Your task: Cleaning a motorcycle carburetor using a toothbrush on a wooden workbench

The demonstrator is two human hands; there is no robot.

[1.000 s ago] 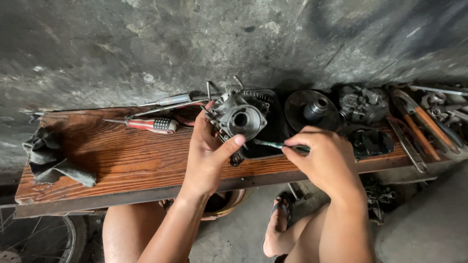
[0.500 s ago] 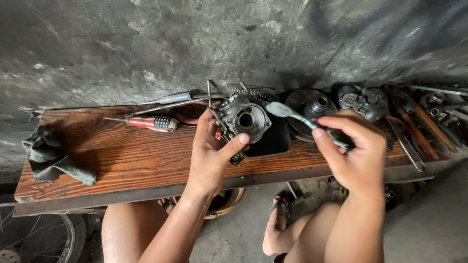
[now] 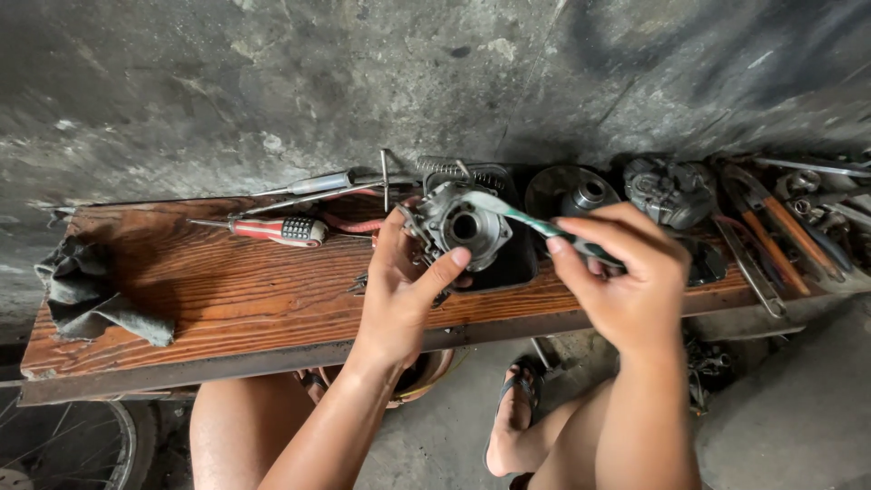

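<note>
Left hand (image 3: pixel 399 299) wrapped around a grimy metal carburetor (image 3: pixel 464 227), thumb pressed against the lower front edge, fingers curled round the back, holding it up just above the wooden worktop (image 3: pixel 227 299). Round bore facing the camera. Right hand (image 3: pixel 626 281) closed in a loose fist around a green-handled tool (image 3: pixel 535 227), looks like a screwdriver, with the pale tip laid across the top of the carburetor body; can't quite tell if it's seated in anything.

Just beyond the left hand: red-handled screwdriver (image 3: pixel 272 229) lying flat, plus a long thin metal tool (image 3: pixel 308 186) near the wall. Far off to the left of it, a crumpled grey rag (image 3: pixel 91 295) at the worktop's end. Behind the right hand, a dark round part (image 3: pixel 572 192) and another carburetor-like lump (image 3: pixel 670 191); further right, a jumble of pliers and hand tools (image 3: pixel 780 227). Black tray (image 3: pixel 508 268) under the held carburetor.
</note>
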